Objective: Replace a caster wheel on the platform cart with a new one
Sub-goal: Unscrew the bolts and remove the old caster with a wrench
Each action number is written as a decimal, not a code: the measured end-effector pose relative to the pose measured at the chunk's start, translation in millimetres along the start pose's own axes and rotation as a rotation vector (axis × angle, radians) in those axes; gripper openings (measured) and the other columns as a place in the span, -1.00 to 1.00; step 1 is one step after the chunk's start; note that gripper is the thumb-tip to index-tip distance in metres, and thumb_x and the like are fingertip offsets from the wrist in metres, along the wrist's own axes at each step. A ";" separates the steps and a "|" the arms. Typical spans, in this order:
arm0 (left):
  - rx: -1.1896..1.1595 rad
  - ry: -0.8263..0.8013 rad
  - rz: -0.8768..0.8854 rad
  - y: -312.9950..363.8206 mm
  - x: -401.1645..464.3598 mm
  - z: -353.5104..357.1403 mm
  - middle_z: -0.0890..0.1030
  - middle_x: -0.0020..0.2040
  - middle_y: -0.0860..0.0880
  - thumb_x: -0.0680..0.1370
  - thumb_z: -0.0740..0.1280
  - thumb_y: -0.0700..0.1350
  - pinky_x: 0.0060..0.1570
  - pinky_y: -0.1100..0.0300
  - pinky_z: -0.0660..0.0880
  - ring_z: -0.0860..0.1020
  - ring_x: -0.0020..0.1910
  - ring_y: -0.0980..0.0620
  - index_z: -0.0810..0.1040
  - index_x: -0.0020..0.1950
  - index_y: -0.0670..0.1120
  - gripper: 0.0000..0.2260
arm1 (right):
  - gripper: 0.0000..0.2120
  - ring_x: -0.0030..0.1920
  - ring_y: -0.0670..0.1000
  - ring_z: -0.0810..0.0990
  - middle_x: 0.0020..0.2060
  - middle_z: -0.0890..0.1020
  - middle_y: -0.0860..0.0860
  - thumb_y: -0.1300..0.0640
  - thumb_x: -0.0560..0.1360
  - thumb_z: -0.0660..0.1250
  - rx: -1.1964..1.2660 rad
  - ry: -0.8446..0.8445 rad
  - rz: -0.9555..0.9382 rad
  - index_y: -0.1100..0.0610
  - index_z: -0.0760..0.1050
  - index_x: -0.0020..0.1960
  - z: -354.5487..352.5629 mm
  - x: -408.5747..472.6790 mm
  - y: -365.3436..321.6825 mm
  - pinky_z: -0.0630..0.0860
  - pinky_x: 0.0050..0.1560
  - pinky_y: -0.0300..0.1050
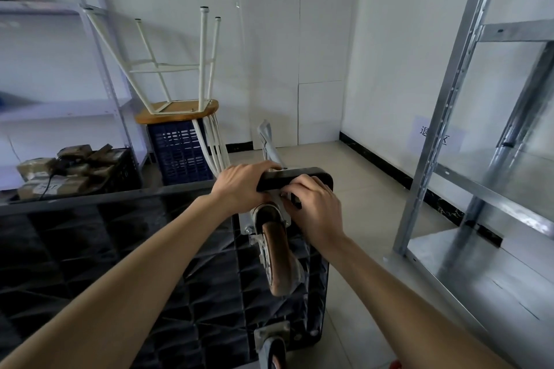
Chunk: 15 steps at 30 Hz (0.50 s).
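The black platform cart [126,272] lies upside down, its ribbed underside facing me. A worn brown caster wheel [277,255] in a grey metal bracket stands up near the cart's far right corner. My left hand [239,186] grips the cart's black corner rim beside the caster's mounting plate. My right hand [314,207] has its fingers curled at the top of the bracket; what they pinch is hidden. A second caster [274,344] shows at the bottom edge. The cart's grey handle [269,144] sticks out beyond the corner.
An upturned white-legged stool [177,69] rests on a blue crate [180,153] behind the cart. A black crate of wrapped parcels [69,171] sits at left under a white shelf. A galvanised steel rack [467,135] stands at right on the tiled floor.
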<state>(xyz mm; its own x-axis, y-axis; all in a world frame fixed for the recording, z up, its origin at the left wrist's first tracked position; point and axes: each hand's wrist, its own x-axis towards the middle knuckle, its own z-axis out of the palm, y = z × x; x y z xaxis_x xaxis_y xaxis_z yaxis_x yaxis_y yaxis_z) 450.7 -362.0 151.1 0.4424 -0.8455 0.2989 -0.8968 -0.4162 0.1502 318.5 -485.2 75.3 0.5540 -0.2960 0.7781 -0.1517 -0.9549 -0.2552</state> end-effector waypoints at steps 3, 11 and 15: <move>-0.047 -0.100 0.007 1.9 10.6 -1.7 0.61 0.16 0.08 0.45 0.45 -0.11 0.01 0.01 0.52 0.57 0.11 -0.07 0.34 0.41 0.30 -0.39 | -0.85 0.02 -0.07 0.58 -0.02 0.62 -0.15 -0.01 0.48 0.48 0.013 0.015 0.035 -0.02 0.65 0.03 -1.6 1.0 -1.4 0.50 -0.12 -0.19; -0.084 -0.175 0.030 0.5 18.1 -1.3 0.59 0.16 0.16 0.44 0.42 -0.19 -0.02 0.02 0.54 0.56 0.08 0.00 0.32 0.39 0.33 -0.35 | -0.87 -0.01 -0.07 0.58 -0.04 0.62 -0.14 0.06 0.45 0.50 -0.004 0.030 -0.017 0.01 0.66 -0.01 -0.3 0.1 4.1 0.51 -0.12 -0.18; -0.199 -0.264 0.016 -1.1 24.3 -6.3 0.63 0.02 0.23 0.39 0.42 -0.27 -0.15 -0.05 0.65 0.64 -0.13 0.03 0.35 0.30 0.35 -0.34 | -0.79 0.02 -0.09 0.57 -0.01 0.62 -0.15 0.00 0.44 0.51 -0.026 0.031 0.033 -0.01 0.64 0.05 -3.0 -0.6 6.2 0.52 -0.05 -0.19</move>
<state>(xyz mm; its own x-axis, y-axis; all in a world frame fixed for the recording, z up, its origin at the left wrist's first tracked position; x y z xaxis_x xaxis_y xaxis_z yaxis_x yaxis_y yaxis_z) 462.5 -379.9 164.1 0.3887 -0.9199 0.0519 -0.8741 -0.3503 0.3366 314.8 -491.0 75.0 0.5232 -0.3272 0.7869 -0.1908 -0.9449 -0.2661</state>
